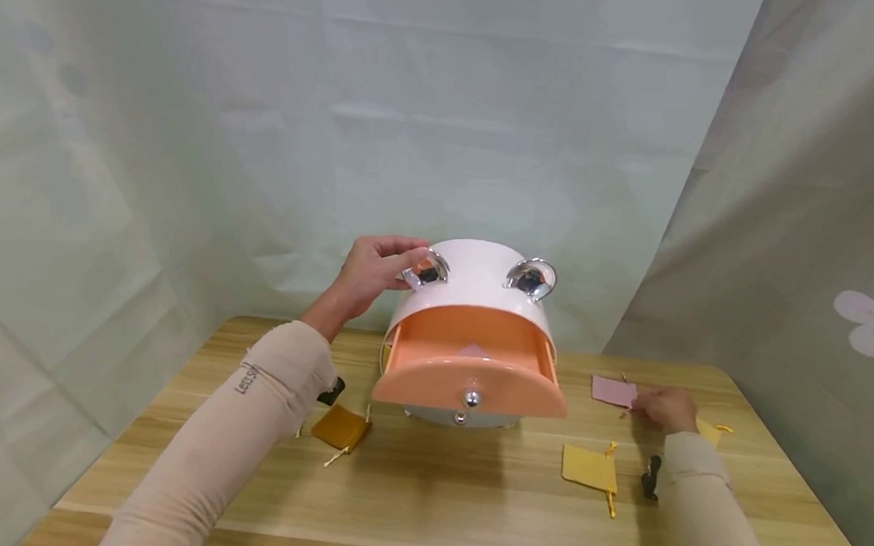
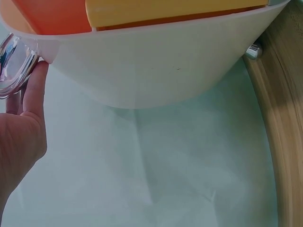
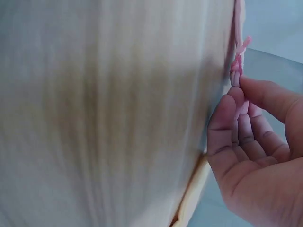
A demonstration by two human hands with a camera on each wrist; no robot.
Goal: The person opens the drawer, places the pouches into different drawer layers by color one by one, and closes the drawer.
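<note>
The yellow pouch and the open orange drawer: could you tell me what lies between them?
Only bare wooden table separates the yellow pouch from the orange drawer, per the head view.

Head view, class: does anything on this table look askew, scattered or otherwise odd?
Nothing is damaged or spilled. The white box has its orange drawer pulled open, with the left hand on its chrome ear. Small drawstring pouches lie scattered: mustard, yellow, and pink under the right hand.

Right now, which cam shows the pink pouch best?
Head view: the pink pouch lies flat on the table, right hand at its edge. Right wrist shows only its drawstring, pinched. Left wrist shows none.
</note>
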